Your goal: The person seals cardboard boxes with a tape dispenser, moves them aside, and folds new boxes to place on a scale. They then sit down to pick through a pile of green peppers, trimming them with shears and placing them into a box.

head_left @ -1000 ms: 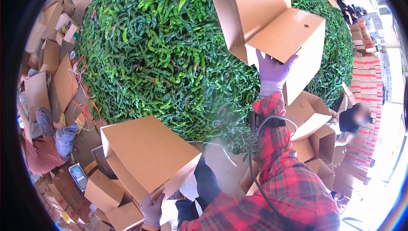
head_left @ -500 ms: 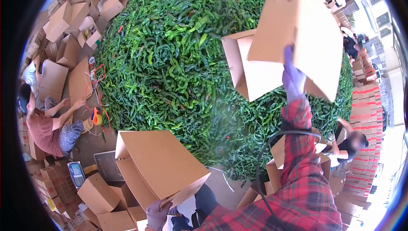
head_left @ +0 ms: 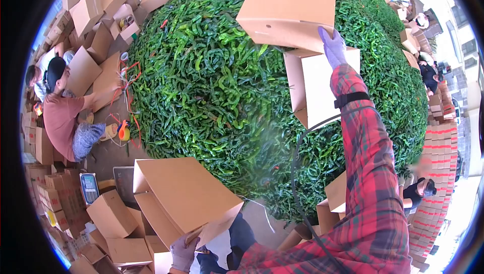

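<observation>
My right hand [head_left: 331,46], in a purple glove at the end of a red plaid sleeve, is raised high and grips a cardboard box [head_left: 290,7] held out over a huge heap of green peppers [head_left: 212,87]. Under that box, an open cardboard box [head_left: 315,87] lies on the heap. My left hand [head_left: 182,253], also gloved, grips the lower edge of a second cardboard box [head_left: 184,198] close to my body at the bottom of the view.
A person in a pink shirt [head_left: 63,115] sits at the left among flat and folded cartons [head_left: 91,17]. More cartons [head_left: 113,218] and a scale [head_left: 89,188] lie at lower left. Another person [head_left: 418,191] crouches by red-and-white stacked boxes [head_left: 441,153] at right.
My right arm has swung the upper box up and to the left, farther over the pepper heap, uncovering the open box below it. The left-hand box has hardly moved.
</observation>
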Action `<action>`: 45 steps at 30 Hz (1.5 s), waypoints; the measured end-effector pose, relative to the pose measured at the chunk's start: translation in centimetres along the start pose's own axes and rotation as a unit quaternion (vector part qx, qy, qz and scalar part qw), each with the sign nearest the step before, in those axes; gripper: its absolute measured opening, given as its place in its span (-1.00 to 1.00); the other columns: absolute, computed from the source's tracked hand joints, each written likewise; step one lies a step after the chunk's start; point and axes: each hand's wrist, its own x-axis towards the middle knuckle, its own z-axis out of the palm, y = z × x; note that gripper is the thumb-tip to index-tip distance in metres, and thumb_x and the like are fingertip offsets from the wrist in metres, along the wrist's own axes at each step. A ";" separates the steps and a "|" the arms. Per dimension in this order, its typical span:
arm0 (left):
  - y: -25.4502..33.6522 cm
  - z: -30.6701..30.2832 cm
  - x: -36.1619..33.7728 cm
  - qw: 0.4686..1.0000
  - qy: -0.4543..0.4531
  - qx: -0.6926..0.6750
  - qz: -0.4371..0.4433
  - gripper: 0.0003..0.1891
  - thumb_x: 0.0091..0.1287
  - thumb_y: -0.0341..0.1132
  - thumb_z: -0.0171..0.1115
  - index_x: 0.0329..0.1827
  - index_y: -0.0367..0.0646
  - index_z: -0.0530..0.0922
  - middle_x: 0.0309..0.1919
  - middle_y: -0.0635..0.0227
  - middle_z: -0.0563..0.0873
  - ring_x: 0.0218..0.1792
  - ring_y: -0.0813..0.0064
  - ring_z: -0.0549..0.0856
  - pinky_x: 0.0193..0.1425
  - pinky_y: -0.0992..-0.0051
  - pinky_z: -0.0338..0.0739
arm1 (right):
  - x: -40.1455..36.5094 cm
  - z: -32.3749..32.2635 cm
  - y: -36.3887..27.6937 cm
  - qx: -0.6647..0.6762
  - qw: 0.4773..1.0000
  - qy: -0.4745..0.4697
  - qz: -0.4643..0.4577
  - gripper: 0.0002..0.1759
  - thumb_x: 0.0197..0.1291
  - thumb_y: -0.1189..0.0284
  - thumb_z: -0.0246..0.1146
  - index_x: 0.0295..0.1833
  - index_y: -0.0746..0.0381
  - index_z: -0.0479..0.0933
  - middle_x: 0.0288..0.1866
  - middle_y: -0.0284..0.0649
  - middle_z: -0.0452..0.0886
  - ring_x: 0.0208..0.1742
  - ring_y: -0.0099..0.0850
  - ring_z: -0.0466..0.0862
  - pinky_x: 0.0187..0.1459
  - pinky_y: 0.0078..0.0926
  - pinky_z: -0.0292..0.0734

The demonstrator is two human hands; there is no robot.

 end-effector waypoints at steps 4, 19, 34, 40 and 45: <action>-1.3 0.1 -0.4 0.997 -0.017 -0.001 -0.070 -0.73 0.22 -0.24 0.44 -0.13 -0.24 0.74 -0.31 0.08 0.79 -0.26 0.21 0.79 -0.16 0.32 0.60 | 0.8 1.7 -0.6 -0.083 0.993 0.078 -0.026 0.03 0.19 -0.16 0.29 0.46 0.47 0.21 0.35 0.28 0.41 0.38 0.04 0.45 0.34 -0.13 0.35; 2.2 5.0 3.3 0.950 -0.082 0.218 0.209 -0.80 0.22 -0.37 0.21 -0.09 -0.07 0.62 -0.29 0.32 0.69 -0.22 0.28 0.72 -0.16 0.34 0.59 | -50.5 0.0 -7.0 0.123 0.756 -0.641 -0.052 0.36 -0.17 0.30 0.62 0.61 0.40 -0.15 0.65 0.01 0.00 0.65 -0.21 0.02 0.56 -0.29 0.00; 1.1 7.7 -0.7 0.957 0.044 0.097 0.269 -0.67 0.25 -0.25 0.23 0.07 -0.08 0.57 -0.05 0.27 0.66 -0.03 0.21 0.67 0.01 0.22 0.54 | -48.8 3.1 -3.0 0.107 0.760 -0.599 0.228 -0.62 0.27 0.46 0.14 0.16 0.37 0.50 -0.05 -0.28 0.67 -0.17 -0.52 0.64 -0.12 -0.52 0.54; -17.9 0.4 -7.3 0.982 0.142 -0.016 0.123 -0.64 0.24 -0.14 0.26 0.04 -0.11 0.59 -0.06 0.16 0.70 -0.08 0.08 0.69 0.03 0.18 0.58 | -49.2 1.2 -3.1 -0.119 0.854 -0.503 0.052 -0.59 0.25 0.42 0.12 0.18 0.35 0.53 -0.05 -0.10 0.71 -0.09 -0.31 0.70 0.02 -0.37 0.55; -36.6 -0.3 -12.0 0.991 0.125 0.011 -0.048 -0.61 0.31 -0.13 0.23 0.11 -0.13 0.60 -0.08 0.12 0.70 0.01 0.08 0.67 0.10 0.16 0.55 | -54.0 -1.3 -6.5 -0.173 0.909 -0.376 -0.052 -0.54 0.27 0.42 0.08 0.25 0.34 0.50 0.02 0.01 0.70 0.00 -0.25 0.71 0.08 -0.32 0.53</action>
